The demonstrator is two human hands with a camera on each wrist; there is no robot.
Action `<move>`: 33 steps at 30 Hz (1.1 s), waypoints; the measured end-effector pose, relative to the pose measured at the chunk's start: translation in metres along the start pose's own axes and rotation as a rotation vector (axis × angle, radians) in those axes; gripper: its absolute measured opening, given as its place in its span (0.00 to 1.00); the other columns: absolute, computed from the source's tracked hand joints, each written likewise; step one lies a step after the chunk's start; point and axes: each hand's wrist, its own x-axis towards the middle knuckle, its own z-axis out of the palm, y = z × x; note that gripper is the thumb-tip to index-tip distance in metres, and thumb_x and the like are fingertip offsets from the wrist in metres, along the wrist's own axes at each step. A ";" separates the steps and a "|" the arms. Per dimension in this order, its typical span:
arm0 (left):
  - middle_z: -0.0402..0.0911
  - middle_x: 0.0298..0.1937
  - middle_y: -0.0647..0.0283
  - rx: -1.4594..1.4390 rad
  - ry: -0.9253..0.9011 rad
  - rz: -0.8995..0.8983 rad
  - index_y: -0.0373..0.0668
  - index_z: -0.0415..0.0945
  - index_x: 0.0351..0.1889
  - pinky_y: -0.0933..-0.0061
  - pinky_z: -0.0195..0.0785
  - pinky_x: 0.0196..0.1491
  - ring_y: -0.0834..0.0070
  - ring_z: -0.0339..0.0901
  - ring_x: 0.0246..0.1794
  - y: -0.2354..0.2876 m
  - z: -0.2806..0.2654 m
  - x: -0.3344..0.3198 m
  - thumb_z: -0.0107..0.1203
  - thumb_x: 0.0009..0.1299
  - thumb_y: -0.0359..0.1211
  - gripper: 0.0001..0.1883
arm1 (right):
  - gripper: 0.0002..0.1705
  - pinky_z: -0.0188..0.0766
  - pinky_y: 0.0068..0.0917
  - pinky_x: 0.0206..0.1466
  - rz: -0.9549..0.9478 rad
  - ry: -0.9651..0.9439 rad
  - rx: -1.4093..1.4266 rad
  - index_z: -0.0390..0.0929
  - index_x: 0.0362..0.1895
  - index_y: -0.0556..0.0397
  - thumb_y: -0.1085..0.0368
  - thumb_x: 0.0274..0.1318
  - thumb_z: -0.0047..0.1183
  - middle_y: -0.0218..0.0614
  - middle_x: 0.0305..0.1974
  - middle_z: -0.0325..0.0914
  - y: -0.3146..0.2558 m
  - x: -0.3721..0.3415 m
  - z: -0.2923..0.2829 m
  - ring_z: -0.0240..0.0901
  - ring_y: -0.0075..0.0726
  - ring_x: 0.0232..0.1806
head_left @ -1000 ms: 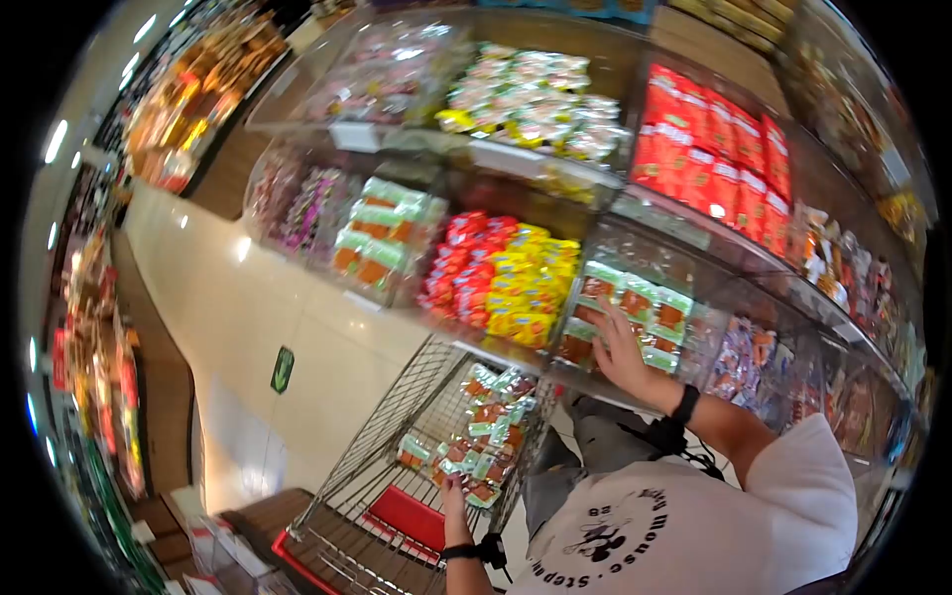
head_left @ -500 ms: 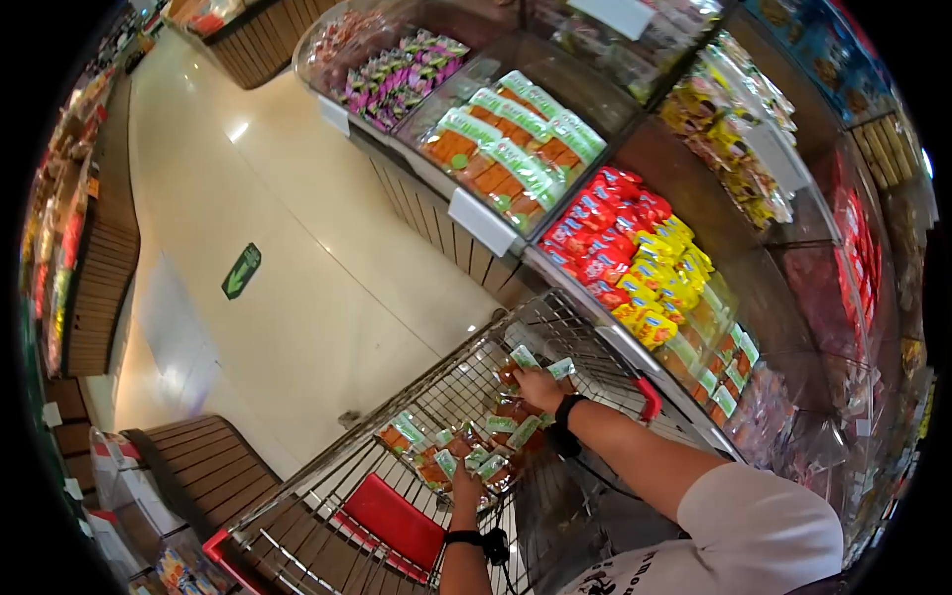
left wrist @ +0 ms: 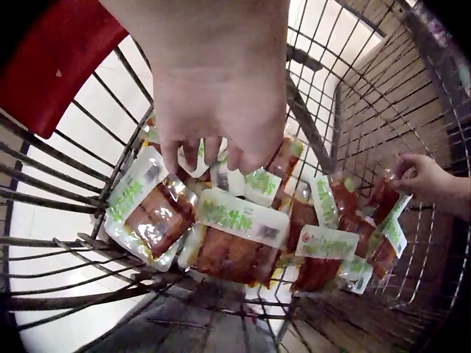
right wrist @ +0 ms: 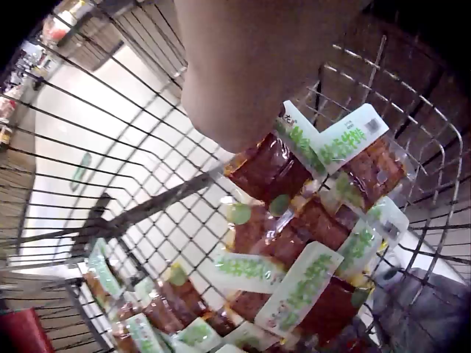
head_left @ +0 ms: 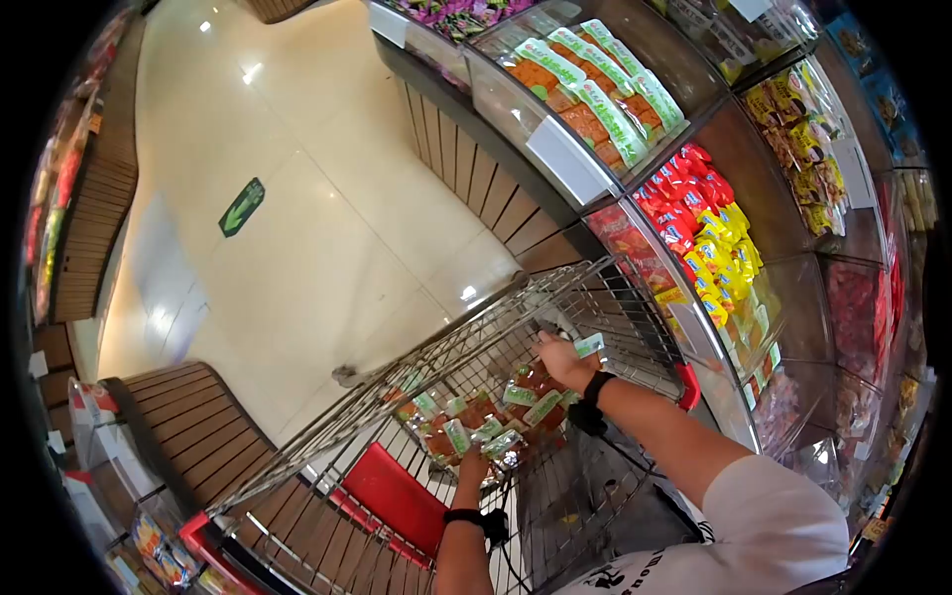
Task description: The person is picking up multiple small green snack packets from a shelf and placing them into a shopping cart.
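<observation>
Both of the person's hands reach down into a wire shopping cart [head_left: 687, 385], over two clusters of snack packets, brown pieces sealed in clear film with white-and-green headers. The left hand [left wrist: 217, 110] points its fingers down onto the cluster nearer the cart's red panel [head_left: 390, 506]; the fingertips touch the packets there, but whether its grip has closed on one cannot be told. Just in front of those fingers a snack packet [left wrist: 239, 243] lies with its printed header facing up. The right hand [head_left: 563, 364] is at the other cluster, toward the far end of the basket; its grip is narrow, thumb and fingers pinching the edge of a brown packet [right wrist: 272, 173], whose header lies against that of the packet beside it. More packets overlap below it, their headers tilted at various angles. Each wrist wears a black band, and a white sleeve [head_left: 778, 501] covers the right upper arm. Beside the cart, clear display bins hold similar green-and-white packets [head_left: 595, 99], then red packets [head_left: 684, 198] next to yellow packets [head_left: 729, 258]. On the shiny pale floor [head_left: 327, 268], well apart from the cart, is a green arrow sign [head_left: 242, 207].
</observation>
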 end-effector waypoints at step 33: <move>0.71 0.39 0.59 -0.459 -0.483 0.941 0.33 0.64 0.42 0.78 0.62 0.40 0.77 0.69 0.38 0.417 0.174 -0.424 0.47 0.56 0.23 0.15 | 0.11 0.53 0.14 0.30 -0.180 0.908 1.600 0.64 0.24 0.55 0.63 0.54 0.36 0.22 0.23 0.60 0.009 -0.572 -0.353 0.53 0.13 0.27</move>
